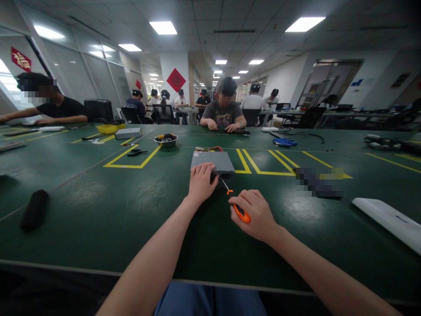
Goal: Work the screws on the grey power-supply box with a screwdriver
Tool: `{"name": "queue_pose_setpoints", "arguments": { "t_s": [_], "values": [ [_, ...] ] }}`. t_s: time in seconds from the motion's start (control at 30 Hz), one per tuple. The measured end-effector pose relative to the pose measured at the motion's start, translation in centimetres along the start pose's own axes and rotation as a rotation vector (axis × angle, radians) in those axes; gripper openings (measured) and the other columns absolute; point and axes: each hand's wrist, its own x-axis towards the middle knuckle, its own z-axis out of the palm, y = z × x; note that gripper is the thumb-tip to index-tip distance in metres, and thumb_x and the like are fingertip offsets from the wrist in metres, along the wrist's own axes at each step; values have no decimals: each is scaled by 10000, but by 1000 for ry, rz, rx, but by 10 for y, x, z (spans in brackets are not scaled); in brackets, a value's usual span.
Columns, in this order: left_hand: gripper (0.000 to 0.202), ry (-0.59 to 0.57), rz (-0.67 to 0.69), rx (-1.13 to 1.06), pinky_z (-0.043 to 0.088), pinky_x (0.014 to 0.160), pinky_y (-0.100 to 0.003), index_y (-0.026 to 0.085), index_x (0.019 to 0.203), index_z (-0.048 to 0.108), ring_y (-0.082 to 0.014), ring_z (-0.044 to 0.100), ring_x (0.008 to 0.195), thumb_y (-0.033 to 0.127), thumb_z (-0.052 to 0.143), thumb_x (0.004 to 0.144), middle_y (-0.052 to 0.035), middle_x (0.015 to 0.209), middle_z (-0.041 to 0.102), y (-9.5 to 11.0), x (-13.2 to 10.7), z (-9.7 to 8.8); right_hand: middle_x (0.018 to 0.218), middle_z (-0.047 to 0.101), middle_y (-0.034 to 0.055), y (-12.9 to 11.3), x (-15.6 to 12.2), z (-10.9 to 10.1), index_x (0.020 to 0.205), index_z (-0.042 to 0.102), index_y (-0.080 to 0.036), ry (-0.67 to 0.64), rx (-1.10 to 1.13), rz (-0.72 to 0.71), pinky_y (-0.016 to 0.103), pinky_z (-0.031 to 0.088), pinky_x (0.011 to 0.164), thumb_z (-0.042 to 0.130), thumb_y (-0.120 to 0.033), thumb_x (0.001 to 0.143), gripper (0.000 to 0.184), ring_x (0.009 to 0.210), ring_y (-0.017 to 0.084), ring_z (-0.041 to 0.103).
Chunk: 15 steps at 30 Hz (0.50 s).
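Broadly, a dark green tabletop marked with yellow tape lines (pixel 98 241) fills most of the view. Across it sits a co-worker in a dark grey printed T-shirt (pixel 225 115), both hands on the table's far side. Next in size, a long, flat white slab with rounded corners (pixel 390 219) lies near the right edge. Centrally, straight ahead of the person, a grey, rectangular metal box (pixel 221 160) rests on the table. Over its near left part lies the left hand (pixel 201 183), fingers flat on top and thumb bent at the near edge, holding it. To the right and nearer, the right hand (pixel 255 213) has its fingers curled around a handle. Far left is a blurred black block (pixel 35 210). Slimmer still, the orange-and-black-handled screwdriver (pixel 242 214) in the right hand points its thin shaft at the box's near face; whether the tip touches is unclear. Thin multicoloured wires (pixel 210 149) bunch behind the box.
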Motion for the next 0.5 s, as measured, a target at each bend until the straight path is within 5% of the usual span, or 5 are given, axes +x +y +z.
{"name": "queue_pose_setpoints", "arguments": {
  "t_s": [0.5],
  "values": [
    [307, 13, -5, -4, 299, 969, -365, 215, 1104, 503, -202, 457, 1136, 285, 523, 806, -47, 1194, 555, 0, 0, 2, 763, 586, 40, -13, 0, 3, 986, 543, -126, -41, -50, 46, 300, 355, 675, 467, -371, 848, 292, 656, 155, 515]
  ]
}}
